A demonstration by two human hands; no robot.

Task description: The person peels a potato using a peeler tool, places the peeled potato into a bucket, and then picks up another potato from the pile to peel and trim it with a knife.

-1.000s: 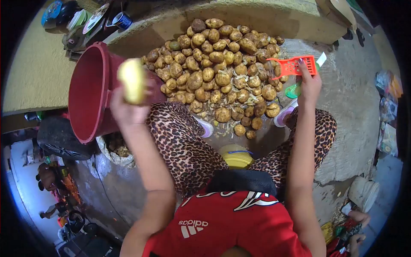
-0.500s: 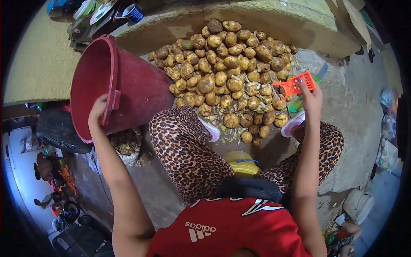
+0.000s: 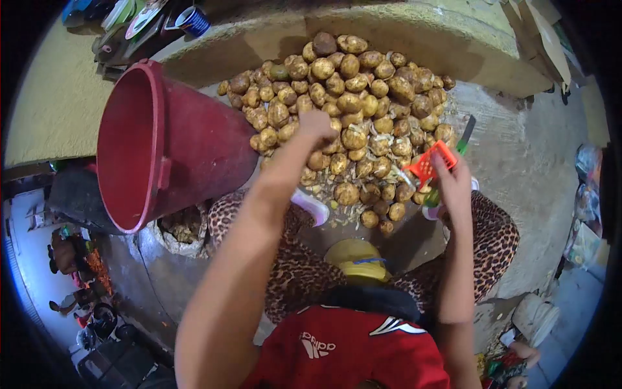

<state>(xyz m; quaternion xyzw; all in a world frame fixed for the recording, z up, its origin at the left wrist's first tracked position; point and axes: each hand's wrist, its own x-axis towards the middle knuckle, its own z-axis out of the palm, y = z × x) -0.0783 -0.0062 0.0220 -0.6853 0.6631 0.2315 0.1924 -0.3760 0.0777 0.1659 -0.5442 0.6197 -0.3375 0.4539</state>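
A large heap of brown potatoes (image 3: 353, 137) lies on the floor, some with pale scraped patches, with peelings strewn among them. My left hand (image 3: 317, 124) reaches into the left-middle of the heap, its fingers pointing down and hidden behind the back of the hand. Over the right edge of the heap, my right hand (image 3: 452, 178) is closed around an orange plastic peeler (image 3: 431, 162) with a perforated handle. Just beyond this hand, a knife (image 3: 466, 135) with a green handle is partly covered by it.
A big red bucket (image 3: 207, 142) lies tilted at the left, its mouth facing me. Behind the heap runs a low yellowish wall (image 3: 466, 55). A yellow container (image 3: 364, 262) sits between my legs. A white sack (image 3: 181, 236) stands beside the bucket.
My left hand has let go of the red bucket's rim and moved right onto the potatoes. My right hand, with the peeler, has shifted slightly left and down.
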